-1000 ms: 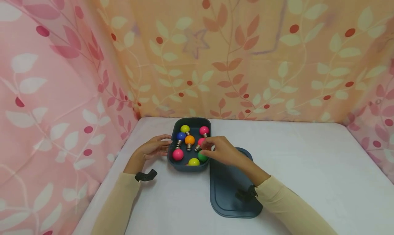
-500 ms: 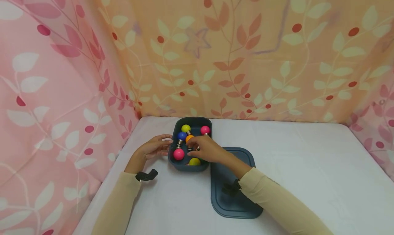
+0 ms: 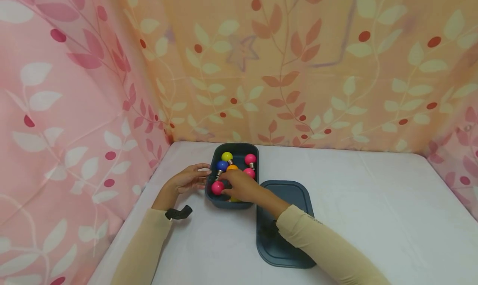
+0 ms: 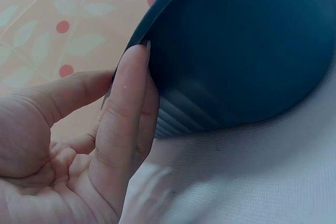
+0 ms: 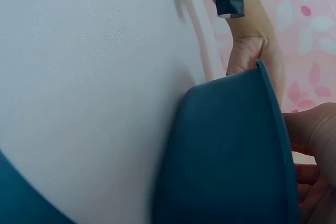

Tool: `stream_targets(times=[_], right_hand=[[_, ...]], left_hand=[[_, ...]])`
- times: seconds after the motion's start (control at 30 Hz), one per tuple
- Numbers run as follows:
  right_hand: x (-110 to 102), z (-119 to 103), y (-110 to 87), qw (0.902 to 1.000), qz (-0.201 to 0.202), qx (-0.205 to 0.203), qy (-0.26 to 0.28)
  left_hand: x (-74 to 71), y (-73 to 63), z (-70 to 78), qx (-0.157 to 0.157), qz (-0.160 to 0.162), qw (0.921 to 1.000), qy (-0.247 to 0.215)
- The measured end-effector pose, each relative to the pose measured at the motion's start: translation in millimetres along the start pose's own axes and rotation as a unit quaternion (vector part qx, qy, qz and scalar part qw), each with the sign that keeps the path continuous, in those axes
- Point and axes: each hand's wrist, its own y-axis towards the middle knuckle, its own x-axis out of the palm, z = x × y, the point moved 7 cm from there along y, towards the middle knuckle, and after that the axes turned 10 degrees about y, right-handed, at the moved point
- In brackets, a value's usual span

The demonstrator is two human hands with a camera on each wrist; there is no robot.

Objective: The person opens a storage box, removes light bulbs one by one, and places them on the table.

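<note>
A dark blue-grey box [image 3: 231,205] on the white table holds toy light bulbs in several colours. At its left side, my left hand [image 3: 186,179] touches the rim with thumb and fingers; the left wrist view has the thumb at the rim and a finger on the outer wall. Over the box's near half is my right hand [image 3: 240,184], thumb and fingers apart beside a pink bulb [image 3: 218,188]. An orange bulb [image 3: 232,167] and a yellow bulb [image 3: 234,199] are partly covered by it. In the right wrist view, the box wall hides its fingertips.
A flat blue-grey lid [image 3: 287,189] lies right of the box, under my right forearm. Farther back in the box are a blue bulb [image 3: 222,165], a yellow one and two pink ones. Patterned cloth [image 3: 298,69] hangs behind the table.
My right hand has moved left across the box, from the right-hand bulbs to the near-left pink one, and now covers the green bulb. The left hand stays at the rim.
</note>
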Motion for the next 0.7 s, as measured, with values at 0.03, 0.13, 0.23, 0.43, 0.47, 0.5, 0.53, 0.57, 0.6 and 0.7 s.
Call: stream_targets(times=[0.03, 0.13, 0.23, 0.43, 0.47, 0.5, 0.53, 0.57, 0.6, 0.7], right_hand=[[1, 0, 1.0, 1.0, 0.0, -0.001, -0.005], [4, 0, 3.9, 0.9999, 0.001, 0.003, -0.015], [8, 1, 6.6, 0.9995, -0.001, 0.016, -0.028], [16, 4, 10.0, 0.999, 0.001, 0.027, -0.036], [17, 4, 10.2, 0.999, 0.002, 0.027, -0.035], [18, 4, 10.5, 0.999, 0.001, 0.027, -0.036], [19, 4, 10.6, 0.999, 0.001, 0.027, -0.035], [19, 4, 10.8, 0.9989, 0.001, 0.027, -0.037], [19, 4, 11.0, 0.9989, 0.001, 0.027, -0.038], [20, 5, 11.3, 0.9987, 0.003, 0.031, -0.041]], left_hand=[[0.4, -0.1, -0.1, -0.002, 0.0, 1.0, -0.003], [1.2, -0.3, 0.3, -0.001, -0.003, 1.0, -0.005], [2.1, -0.4, 0.9, 0.001, -0.009, 0.9999, -0.009], [2.9, -0.2, 1.6, 0.003, -0.016, 0.9997, -0.016], [2.7, 0.0, 1.3, 0.003, -0.016, 0.9998, -0.015], [2.7, 0.0, 1.3, 0.003, -0.017, 0.9997, -0.015], [2.6, 0.0, 1.1, 0.003, -0.018, 0.9997, -0.015], [2.7, 0.1, 1.1, 0.004, -0.019, 0.9997, -0.014], [2.8, 0.1, 0.9, 0.004, -0.021, 0.9997, -0.015], [3.2, 0.4, 0.6, 0.006, -0.023, 0.9996, -0.016]])
